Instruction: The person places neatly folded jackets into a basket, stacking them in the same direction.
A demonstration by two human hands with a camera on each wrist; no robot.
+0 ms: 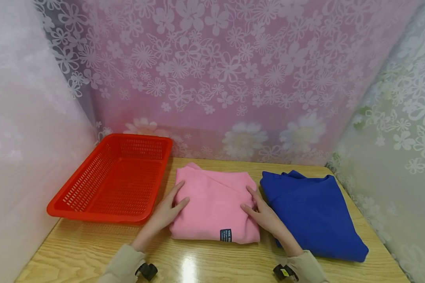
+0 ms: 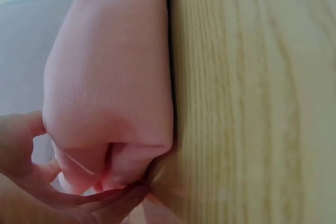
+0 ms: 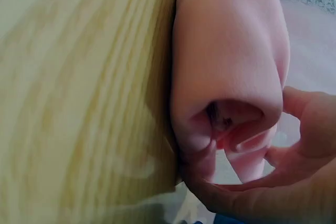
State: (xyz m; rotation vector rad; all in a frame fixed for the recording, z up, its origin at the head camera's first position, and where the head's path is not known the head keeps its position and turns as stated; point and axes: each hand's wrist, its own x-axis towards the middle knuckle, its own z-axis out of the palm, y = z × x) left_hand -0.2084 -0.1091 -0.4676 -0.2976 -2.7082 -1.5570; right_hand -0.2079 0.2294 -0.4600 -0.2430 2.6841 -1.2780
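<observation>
A folded pink garment (image 1: pixel 214 202) lies on the wooden table in the middle of the head view, with a dark printed label (image 1: pixel 225 235) at its near edge. My left hand (image 1: pixel 167 211) holds its left side, thumb on the top face. On the opposite side my right hand (image 1: pixel 268 218) holds it the same way. In the left wrist view, the fingers (image 2: pixel 123 203) reach low around the end of the rolled pink fold (image 2: pixel 105 77). Thumb and fingers also span the thick end of the garment (image 3: pixel 226 51) in the right wrist view.
To the left stands a red plastic basket (image 1: pixel 141 218) with perforated sides. A blue folded garment (image 1: pixel 315 212) lies at the right, close beside my right hand. Flower-patterned curtains (image 1: pixel 216 78) rise behind the wooden table (image 1: pixel 170 263) and along both sides.
</observation>
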